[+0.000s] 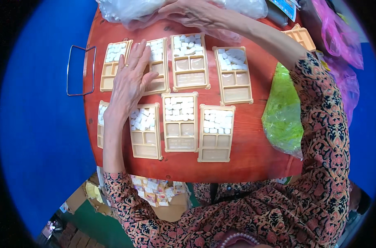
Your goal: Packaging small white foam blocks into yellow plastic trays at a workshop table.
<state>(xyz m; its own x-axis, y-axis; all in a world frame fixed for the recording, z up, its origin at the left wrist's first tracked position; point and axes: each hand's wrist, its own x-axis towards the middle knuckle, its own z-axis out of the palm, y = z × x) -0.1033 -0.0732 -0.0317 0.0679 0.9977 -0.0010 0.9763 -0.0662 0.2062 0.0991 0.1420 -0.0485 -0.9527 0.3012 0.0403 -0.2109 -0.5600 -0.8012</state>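
Note:
My left hand (132, 78) lies palm down with fingers stretched over the beige compartment trays in the back row. Its fingertips partly cover one back tray (158, 66), and my wrist crosses a front tray (100, 128). At the far edge, my right hand (192, 14) is closed on a clear plastic bag (130, 10); its fingertips are partly hidden. Small white pillow-shaped pieces (179, 108) fill the far compartment of each visible tray. The smaller near compartments hold nothing visible in trays such as the front middle one (182, 142).
A green plastic-wrapped bundle (281, 113) lies by my right sleeve. Pink bags (341, 37) and another beige tray (301, 37) are at the far right. A wire frame (68, 70) projects beyond the red table's (250, 149) left edge. Below is an open box of small packets (157, 192).

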